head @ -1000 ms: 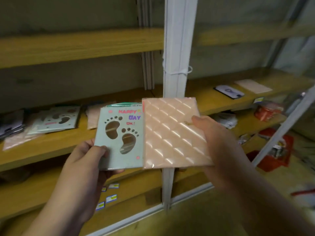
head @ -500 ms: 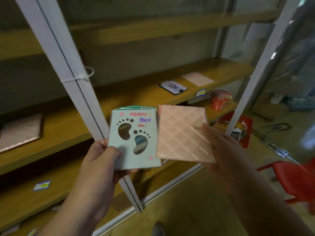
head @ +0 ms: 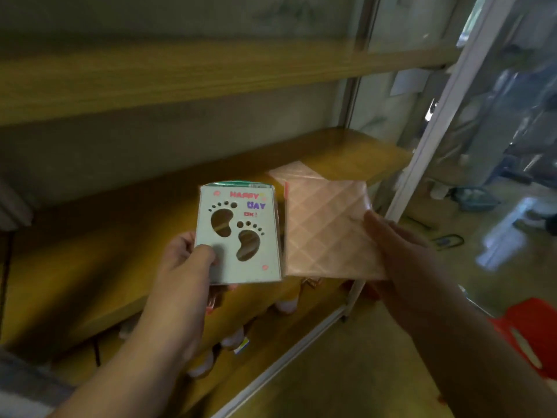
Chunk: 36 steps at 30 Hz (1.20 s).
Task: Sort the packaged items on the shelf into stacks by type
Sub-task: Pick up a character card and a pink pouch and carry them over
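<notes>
pink packet on shelf (head: 294, 173): mostly hidden | lower-shelf items (head: 232, 339): blurred

The scene is dim and warm-toned, with brighter daylight entering from the right. The whole frame is soft with motion blur, worst toward the right edge. Wide-angle distortion bows the shelf (head: 126, 224) boards. The pink quilted packet (head: 325, 230) shows faint sheen.

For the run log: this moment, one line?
left hand: holds footprint packs | right hand: holds pink quilted pack | same pink type on shelf
</notes>
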{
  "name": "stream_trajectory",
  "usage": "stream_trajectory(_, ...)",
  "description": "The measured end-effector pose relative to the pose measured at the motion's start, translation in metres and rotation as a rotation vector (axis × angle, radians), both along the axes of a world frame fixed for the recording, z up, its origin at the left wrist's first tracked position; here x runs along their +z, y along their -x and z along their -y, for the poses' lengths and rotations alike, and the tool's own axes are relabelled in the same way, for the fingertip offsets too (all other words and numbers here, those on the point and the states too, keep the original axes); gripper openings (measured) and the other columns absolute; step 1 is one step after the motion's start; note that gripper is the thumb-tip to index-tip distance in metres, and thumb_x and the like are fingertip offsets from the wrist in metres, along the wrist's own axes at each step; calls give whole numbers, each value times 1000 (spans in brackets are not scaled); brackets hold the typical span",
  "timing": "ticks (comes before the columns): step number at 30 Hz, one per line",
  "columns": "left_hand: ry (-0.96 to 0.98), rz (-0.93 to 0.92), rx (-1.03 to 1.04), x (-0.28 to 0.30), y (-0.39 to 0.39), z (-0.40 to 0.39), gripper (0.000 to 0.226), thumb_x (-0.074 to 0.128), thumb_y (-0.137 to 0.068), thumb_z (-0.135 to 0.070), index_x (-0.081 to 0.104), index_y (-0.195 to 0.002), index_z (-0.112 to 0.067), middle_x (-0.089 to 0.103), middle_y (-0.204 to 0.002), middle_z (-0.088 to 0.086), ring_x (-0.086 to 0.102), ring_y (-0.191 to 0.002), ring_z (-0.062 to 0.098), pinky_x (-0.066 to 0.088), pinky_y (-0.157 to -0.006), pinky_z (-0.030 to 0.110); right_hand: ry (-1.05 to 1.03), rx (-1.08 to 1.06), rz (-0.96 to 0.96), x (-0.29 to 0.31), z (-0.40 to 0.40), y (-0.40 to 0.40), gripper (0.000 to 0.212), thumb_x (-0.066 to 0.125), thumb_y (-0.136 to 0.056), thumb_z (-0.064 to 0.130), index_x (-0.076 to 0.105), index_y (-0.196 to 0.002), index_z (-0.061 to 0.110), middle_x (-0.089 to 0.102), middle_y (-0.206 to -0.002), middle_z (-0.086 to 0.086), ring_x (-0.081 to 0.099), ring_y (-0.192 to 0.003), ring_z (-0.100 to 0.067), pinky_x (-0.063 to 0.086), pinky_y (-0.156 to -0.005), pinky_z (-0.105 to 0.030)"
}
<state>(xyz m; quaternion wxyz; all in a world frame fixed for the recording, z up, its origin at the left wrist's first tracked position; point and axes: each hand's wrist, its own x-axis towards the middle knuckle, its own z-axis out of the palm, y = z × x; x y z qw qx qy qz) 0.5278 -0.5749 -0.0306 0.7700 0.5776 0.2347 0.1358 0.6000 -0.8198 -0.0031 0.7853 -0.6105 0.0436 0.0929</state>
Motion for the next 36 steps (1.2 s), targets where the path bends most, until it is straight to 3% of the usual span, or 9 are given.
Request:
stream_trajectory(5,10,-16,67,-2,-53,2,21,56,-96,-19,59,-111,-33,77,-81,-11,76,-76,11,60,-54,32,139,-61,40,-5,3,-84,16,67,-92,37,80,-85,31,78,-92,0,76,-86,-22,62,-75,-40)
stream_trajectory(8,-12,-71,97,-5,-72,3,22,57,-95,-21,59,-112,-34,77,-82,-6,77,-76,19,61,-75,47,292,-44,39,-16,6,-134,22,67,-90,41,78,-97,24,78,-98,-2,74,-93,-26,59,-86,-49)
stream_trajectory(11,7,-99,165,-8,-88,10,21,58,-94,-19,61,-107,-35,73,-102,5,75,-89,29,62,-76,46,449,73,89,-25,4,-182,22,67,-91,40,79,-95,22,77,-98,-8,72,-95,-31,56,-91,-56)
stream_trajectory(16,29,-115,302,-2,-115,33,26,58,-92,-16,62,-108,-37,65,-112,7,69,-95,32,60,-80,52,696,221,285,-34,-7,-256,28,61,-95,39,77,-89,17,69,-74,-6,64,-68,-21,49,-61,-33)
stream_trajectory(22,81,-102,516,13,-151,81,23,55,-93,-6,60,-109,-22,61,-119,13,66,-102,36,62,-56,37,904,411,548,-38,-36,-325,42,66,-90,43,72,-84,1,70,-75,-17,64,-69,-29,51,-66,-42)
stream_trajectory(27,-101,-33,542,20,-172,121,19,49,-97,-5,57,-112,-13,63,-98,4,72,-67,7,54,-47,20,1087,542,641,-46,-39,-344,44,61,-85,57,64,-67,18,63,-57,0,61,-55,-19,45,-49,-32)
stream_trajectory(30,-136,-43,551,19,-186,142,18,47,-98,-5,53,-115,-8,62,-94,2,71,-66,8,53,-46,18,1112,628,706,-44,-20,-354,37,57,-90,53,66,-74,21,67,-66,1,64,-64,-22,47,-53,-33)
stream_trajectory(33,-120,-133,592,15,-202,152,25,48,-95,5,54,-117,-4,59,-108,3,63,-89,21,54,-44,19,1041,612,800,-37,9,-363,34,59,-91,50,71,-103,20,70,-99,3,65,-89,-19,56,-74,-38)
stream_trajectory(36,-73,-105,585,10,-230,168,34,53,-93,-5,55,-126,-13,61,-124,11,63,-104,27,55,-62,31,972,587,886,-29,52,-375,38,59,-91,48,68,-120,24,65,-112,8,62,-97,-10,56,-81,-35)
